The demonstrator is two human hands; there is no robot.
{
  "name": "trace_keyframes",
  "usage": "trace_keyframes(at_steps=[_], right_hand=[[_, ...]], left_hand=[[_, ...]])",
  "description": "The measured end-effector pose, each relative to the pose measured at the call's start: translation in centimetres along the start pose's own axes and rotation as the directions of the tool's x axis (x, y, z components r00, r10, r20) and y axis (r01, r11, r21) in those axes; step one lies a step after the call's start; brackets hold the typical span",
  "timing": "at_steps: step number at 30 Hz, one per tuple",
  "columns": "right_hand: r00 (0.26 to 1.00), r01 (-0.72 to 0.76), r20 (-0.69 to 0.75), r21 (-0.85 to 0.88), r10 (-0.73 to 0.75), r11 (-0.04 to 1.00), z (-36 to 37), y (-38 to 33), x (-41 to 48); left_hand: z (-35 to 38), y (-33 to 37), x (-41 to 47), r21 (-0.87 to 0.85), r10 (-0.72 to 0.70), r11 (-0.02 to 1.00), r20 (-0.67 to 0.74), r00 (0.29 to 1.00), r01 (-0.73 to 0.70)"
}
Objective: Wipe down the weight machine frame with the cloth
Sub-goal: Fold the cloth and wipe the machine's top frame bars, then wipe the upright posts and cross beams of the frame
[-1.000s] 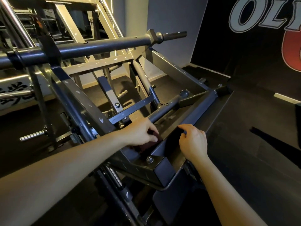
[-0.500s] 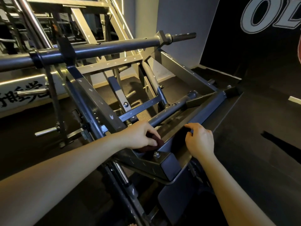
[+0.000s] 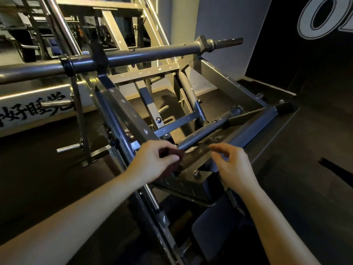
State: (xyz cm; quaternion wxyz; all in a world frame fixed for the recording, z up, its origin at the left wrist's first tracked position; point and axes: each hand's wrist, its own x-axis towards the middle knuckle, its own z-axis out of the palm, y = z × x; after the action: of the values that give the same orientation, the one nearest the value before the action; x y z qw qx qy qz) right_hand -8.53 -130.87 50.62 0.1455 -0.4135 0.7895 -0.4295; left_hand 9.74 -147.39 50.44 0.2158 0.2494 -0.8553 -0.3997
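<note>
1. Two hands over the near corner of the weight machine frame (image 3: pixel 124 111), forearms reaching in from the bottom edge.
2. Left hand (image 3: pixel 152 161): fingers and thumb curled round a dark reddish cloth (image 3: pixel 174 153), held against the frame just beside the near end of a round grey tube (image 3: pixel 208 129).
3. Right hand (image 3: pixel 232 166): blurred, fingers loosely curled, grasping nothing, above the flat rail to the right of the cloth; contact with the rail impossible to tell.
4. One bolt (image 3: pixel 195 172) on the corner plate, between the two hands.
5. One long bar (image 3: pixel 143 54) crossing high over the frame, beyond both hands.
6. Two chrome pegs (image 3: pixel 57 102) jutting out on the left, one above the other, well apart from the cloth.
7. One white banner (image 3: pixel 32 109) with black characters low along the left wall.
8. One black wall (image 3: pixel 286 44) at upper right, with a large pale letter.
9. Dark floor (image 3: pixel 305 150) all round the machine.
</note>
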Motion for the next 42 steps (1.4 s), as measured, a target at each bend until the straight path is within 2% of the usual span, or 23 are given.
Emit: trace_keyframes(at_steps=[2,3,5,6,9,11,13,17,19,21,25,27,29,32,34,35,37,39,40,42], right_hand=[[0.998,0.030,0.058,0.004,-0.030,1.000,0.9,-1.0,-0.4],[0.996,0.036,0.084,-0.001,-0.035,0.999,1.4,-1.4,-0.5],[0.995,0.026,0.097,-0.008,-0.025,1.000,2.2,-2.0,-0.5],[0.996,0.018,0.089,-0.008,-0.017,1.000,2.5,-2.1,-0.5],[0.995,-0.025,0.095,-0.021,0.027,0.999,3.3,-2.5,-0.4],[0.993,-0.058,0.095,-0.054,0.063,0.997,3.9,-2.5,-0.3],[0.994,-0.082,0.067,-0.076,0.087,0.994,4.3,-2.5,-0.4],[0.990,-0.139,-0.003,-0.072,0.139,0.988,4.7,-2.3,-0.5],[0.986,-0.165,-0.015,-0.066,0.165,0.984,4.8,-2.3,-0.7],[0.983,-0.182,-0.020,-0.052,0.181,0.982,4.8,-2.2,-0.9],[0.981,-0.190,-0.038,-0.017,0.189,0.982,4.8,-2.3,-1.1],[0.984,-0.174,-0.034,-0.015,0.173,0.985,4.8,-2.3,-1.2],[0.987,-0.161,-0.017,-0.010,0.161,0.987,4.8,-2.2,-1.2],[0.989,-0.144,0.024,-0.019,0.145,0.989,4.7,-1.9,-0.9],[0.992,-0.118,0.045,-0.017,0.119,0.993,4.5,-1.7,-0.8],[0.993,-0.102,0.062,-0.013,0.103,0.995,4.4,-1.6,-0.7],[0.991,-0.080,0.110,0.002,0.080,0.997,4.3,-1.5,-0.6],[0.985,-0.055,0.163,0.013,0.052,0.998,4.0,-1.4,-0.5],[0.981,-0.034,0.193,0.011,0.031,0.999,3.8,-1.4,-0.3],[0.970,0.018,0.243,0.015,-0.021,1.000,3.5,-1.6,0.3]], left_hand=[[2.0,-0.4,-0.7,0.055,0.055,0.997,0.027,0.998,-0.056],[2.6,-1.0,-0.9,0.149,0.115,0.982,0.022,0.993,-0.117],[3.0,-2.6,-0.6,0.416,0.279,0.872,0.006,0.960,-0.256],[2.6,-3.3,-0.1,0.479,0.323,0.831,-0.005,0.946,-0.281],[-0.5,-4.8,2.4,0.531,0.302,0.820,-0.086,0.950,-0.212],[-2.6,-5.8,3.6,0.527,0.250,0.839,-0.159,0.955,-0.132],[-3.1,-6.2,3.5,0.423,0.205,0.899,-0.181,0.962,-0.112],[1.1,-5.0,0.7,0.174,0.239,0.955,0.031,0.971,-0.240],[2.7,-5.1,-0.4,0.178,0.301,0.934,0.082,0.950,-0.311],[2.1,-5.9,0.2,0.251,0.362,0.899,0.038,0.931,-0.360],[-1.7,-7.6,4.3,0.383,0.262,0.906,-0.170,0.950,-0.181],[-1.9,-7.5,4.6,0.389,0.215,0.913,-0.209,0.954,-0.121],[-0.2,-6.6,2.8,0.353,0.240,0.921,-0.171,0.956,-0.168],[2.6,-5.4,-0.6,0.304,0.305,0.907,0.001,0.952,-0.291],[2.3,-5.3,0.3,0.368,0.329,0.876,0.014,0.944,-0.311],[1.6,-5.4,1.5,0.432,0.318,0.859,-0.033,0.947,-0.274],[-0.4,-5.1,3.8,0.553,0.222,0.828,-0.169,0.960,-0.094],[-1.4,-4.8,4.5,0.558,0.124,0.828,-0.285,0.951,0.059],[-1.1,-4.3,4.0,0.524,0.105,0.849,-0.290,0.951,0.066],[0.3,-3.0,2.2,0.445,0.074,0.895,-0.178,0.981,0.013]])
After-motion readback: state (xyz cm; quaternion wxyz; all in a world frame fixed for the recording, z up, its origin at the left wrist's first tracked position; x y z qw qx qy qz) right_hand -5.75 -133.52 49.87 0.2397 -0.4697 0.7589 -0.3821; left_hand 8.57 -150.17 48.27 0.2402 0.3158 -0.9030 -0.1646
